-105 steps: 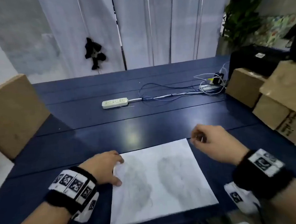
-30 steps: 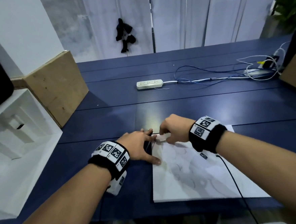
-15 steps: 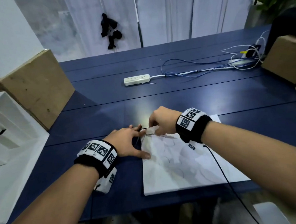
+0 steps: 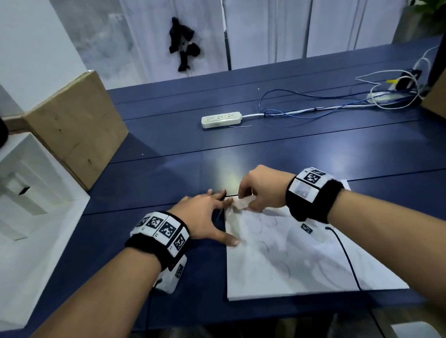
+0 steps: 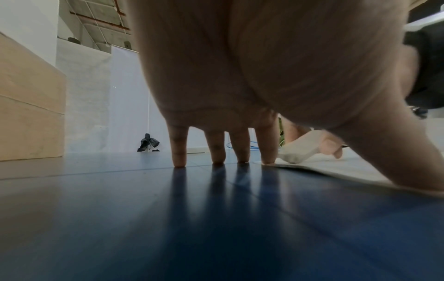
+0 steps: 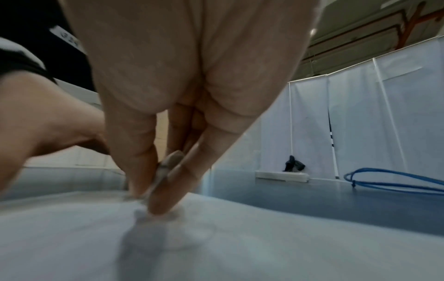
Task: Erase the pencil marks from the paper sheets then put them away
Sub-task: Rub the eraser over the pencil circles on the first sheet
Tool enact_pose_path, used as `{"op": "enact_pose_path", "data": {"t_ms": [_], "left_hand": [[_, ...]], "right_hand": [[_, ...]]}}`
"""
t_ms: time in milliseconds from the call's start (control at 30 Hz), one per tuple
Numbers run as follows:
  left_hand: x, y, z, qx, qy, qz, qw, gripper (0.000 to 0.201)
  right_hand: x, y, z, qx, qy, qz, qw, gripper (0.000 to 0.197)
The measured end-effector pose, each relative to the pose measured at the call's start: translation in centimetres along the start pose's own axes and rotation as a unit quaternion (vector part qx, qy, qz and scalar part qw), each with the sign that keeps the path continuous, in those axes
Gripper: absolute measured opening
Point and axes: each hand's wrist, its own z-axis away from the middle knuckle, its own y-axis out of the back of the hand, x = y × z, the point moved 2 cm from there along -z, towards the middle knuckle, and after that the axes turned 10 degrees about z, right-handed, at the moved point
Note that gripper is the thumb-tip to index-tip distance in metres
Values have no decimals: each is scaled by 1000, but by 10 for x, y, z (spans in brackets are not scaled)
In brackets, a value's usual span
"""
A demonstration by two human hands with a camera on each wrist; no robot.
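Head view: paper sheets point(image 4: 288, 256), now bearing looping pencil marks where broad grey smudges showed earlier. Right hand point(image 4: 263, 188) pinches a white eraser point(image 4: 243, 204) at the stack's far-left corner; erasing judged newly begun. Left hand point(image 4: 207, 217), fingers spread, straddles the stack's left edge.

Left wrist view: table point(image 5: 120, 218) lies bare left of the stack; fingertips point(image 5: 179, 161) planted.

Right wrist view: beyond the stack's far edge, a blue cable point(image 6: 384, 182).
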Motion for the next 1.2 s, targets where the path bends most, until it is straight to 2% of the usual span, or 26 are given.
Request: {"op": "enact_pose_path", "data": {"t_ms": [133, 267, 367, 467, 600, 800, 867, 967, 1033, 1200], "left_hand": [[0, 0, -1, -1, 6, -6, 1000, 121], [2, 1, 0, -6, 6, -3, 1000, 119], [4, 3, 2, -10, 6, 0, 1000, 116], [4, 1, 1, -10, 8, -6, 1000, 117], [1, 0, -1, -7, 3, -22, 1000, 119], [6, 4, 0, -21, 3, -30, 999, 115], [7, 5, 0, -19, 3, -31, 999, 116], [7, 5, -1, -18, 6, -26, 999, 118], [7, 5, -1, -21, 9, -25, 999, 119], [8, 7, 0, -31, 7, -27, 999, 116]], "right_hand": [[-13, -6, 23, -63, 54, -9, 997, 28], [-6, -3, 12, -19, 14, 6, 1000, 34], [0, -2, 2, 7, -22, -21, 1000, 31], [-8, -5, 11, 1, 18, 2, 1000, 32], [-20, -9, 20, -69, 82, -2, 994, 28], [3, -1, -8, -3, 15, -4, 1000, 30], [4, -4, -4, -12, 39, 5, 999, 33], [-7, -13, 11, -63, 105, -4, 993, 35], [-10, -14, 15, -96, 114, -22, 989, 32], [5, -4, -3, -30, 55, -13, 998, 27]]}}
